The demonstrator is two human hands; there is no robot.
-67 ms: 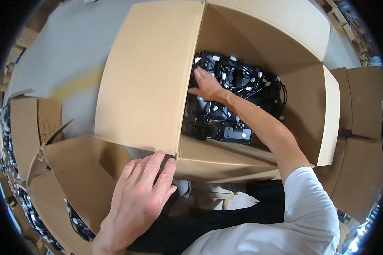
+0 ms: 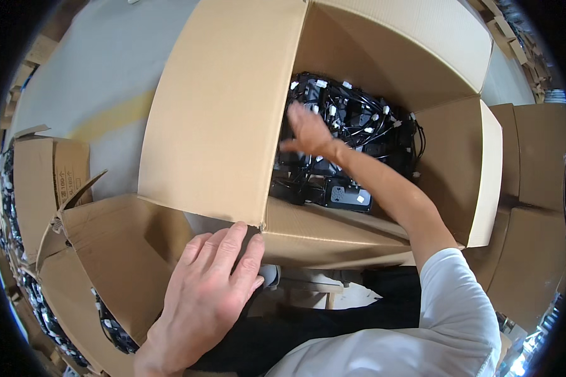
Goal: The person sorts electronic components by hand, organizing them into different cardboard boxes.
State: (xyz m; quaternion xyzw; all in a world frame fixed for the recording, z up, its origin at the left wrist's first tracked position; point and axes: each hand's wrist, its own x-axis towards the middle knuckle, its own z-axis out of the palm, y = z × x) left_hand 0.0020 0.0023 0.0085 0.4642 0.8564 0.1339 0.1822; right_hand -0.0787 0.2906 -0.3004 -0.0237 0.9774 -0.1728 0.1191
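Observation:
A large open cardboard box (image 2: 446, 141) stands before me, its left flap (image 2: 217, 113) folded outward. Inside lies a layer of black electronic parts (image 2: 352, 119) with black cables and small white connectors. Near the front of that layer, one part (image 2: 349, 196) shows a grey face with a white square. My right hand (image 2: 311, 132) is over the parts, empty, its fingers and thumb apart and a little blurred; contact with the parts is hard to judge. With fingers stretched out, my left hand (image 2: 210, 283) rests its fingertips at the flap's near corner.
On the left stands a second open box (image 2: 116, 251), with more black cabled parts (image 2: 114, 330) showing at its lower edge. Behind it is another carton (image 2: 50, 176). Further cardboard (image 2: 538, 251) is on the right. A faded yellow line (image 2: 116, 116) crosses the grey floor (image 2: 122, 56).
My right hand has shifted very slightly toward me above the parts. My left hand stays at the flap's corner, and the whole view has moved a little.

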